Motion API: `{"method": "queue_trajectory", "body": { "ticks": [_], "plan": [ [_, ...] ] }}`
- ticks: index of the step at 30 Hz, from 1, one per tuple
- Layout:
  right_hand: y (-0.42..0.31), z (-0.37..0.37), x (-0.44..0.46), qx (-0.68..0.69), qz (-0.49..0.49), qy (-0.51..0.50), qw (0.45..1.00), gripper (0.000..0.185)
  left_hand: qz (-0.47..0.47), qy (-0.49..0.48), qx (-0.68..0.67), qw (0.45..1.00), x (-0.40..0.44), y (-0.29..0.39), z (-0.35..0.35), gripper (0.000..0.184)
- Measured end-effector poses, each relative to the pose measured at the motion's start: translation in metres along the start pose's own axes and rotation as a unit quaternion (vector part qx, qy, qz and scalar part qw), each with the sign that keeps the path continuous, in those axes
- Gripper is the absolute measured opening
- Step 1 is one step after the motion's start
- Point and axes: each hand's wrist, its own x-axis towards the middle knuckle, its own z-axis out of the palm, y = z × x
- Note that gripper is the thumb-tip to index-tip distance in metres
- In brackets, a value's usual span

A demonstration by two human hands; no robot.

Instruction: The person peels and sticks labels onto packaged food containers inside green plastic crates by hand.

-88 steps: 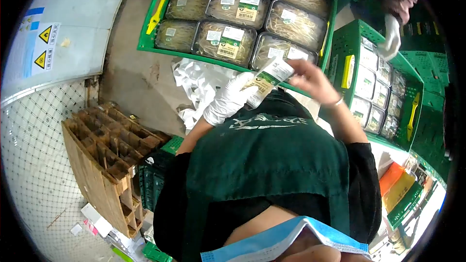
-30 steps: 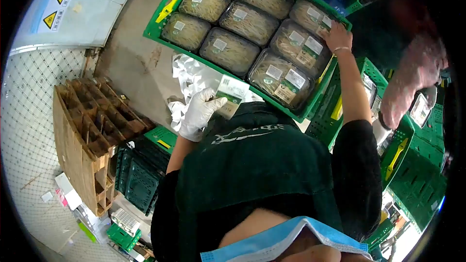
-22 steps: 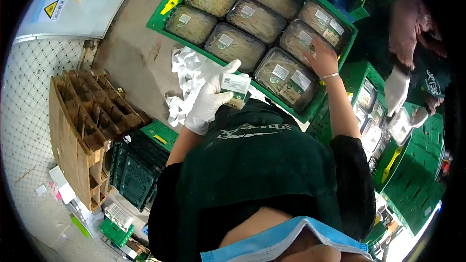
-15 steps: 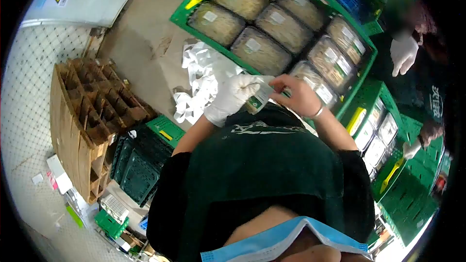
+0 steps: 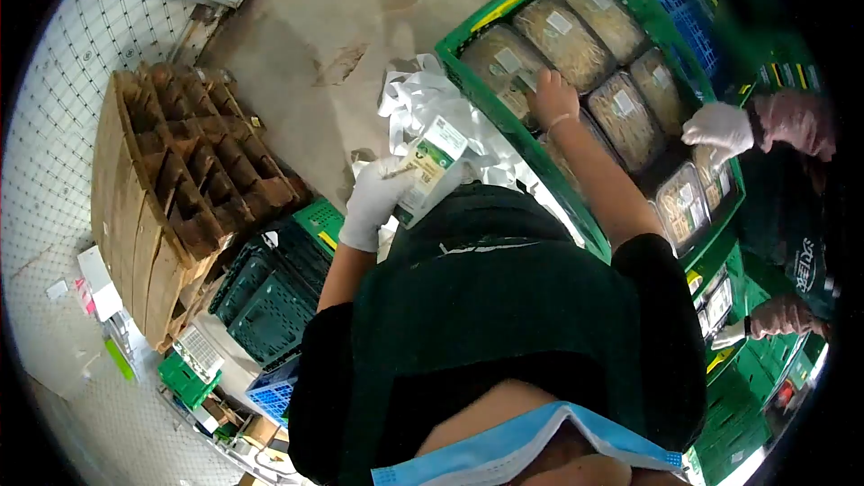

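My left hand, in a white glove, is closed around a bundle of printed labels in white, green and yellow, held in front of my apron. My bare right hand reaches over the near side of a green crate. Its fingers are pinched on a label against the lid of a clear-topped tray of pale, stringy food; part of that label is hidden by the fingers. More such trays fill the crate, several with a small white sticker, and some on the right carry larger labels.
White backing strips lie heaped beside the crate. On the left stand wooden pallets and dark folded crates. At right, a co-worker's gloved hands are at the crate and at another green crate below.
My right hand has gone from beside the labels near my left hand to a tray in the crate. The crate appears further right in view. A co-worker's hand has come to the crate's right edge.
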Motion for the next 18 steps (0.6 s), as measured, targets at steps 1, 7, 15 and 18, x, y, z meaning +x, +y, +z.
{"method": "queue_trajectory", "body": {
  "ticks": [1,7,15,18],
  "plan": [
    [-0.004,0.005,0.002,-0.092,0.011,-0.020,0.995,0.045,-0.006,-0.003,0.015,1.000,0.002,-0.001,-0.003,0.024],
    [-0.020,-0.060,-0.016,0.241,0.031,-0.089,0.966,0.053,0.115,-0.107,-0.046,0.986,0.024,0.003,0.007,0.029],
    [-0.064,-0.106,-0.062,0.426,-0.138,-0.082,0.890,0.016,0.182,-0.092,0.118,0.972,0.041,0.038,0.051,0.016],
    [-0.049,-0.105,-0.059,0.366,-0.116,0.011,0.923,0.013,0.161,-0.062,0.055,0.983,0.054,0.035,0.066,0.015]
  ]
}}
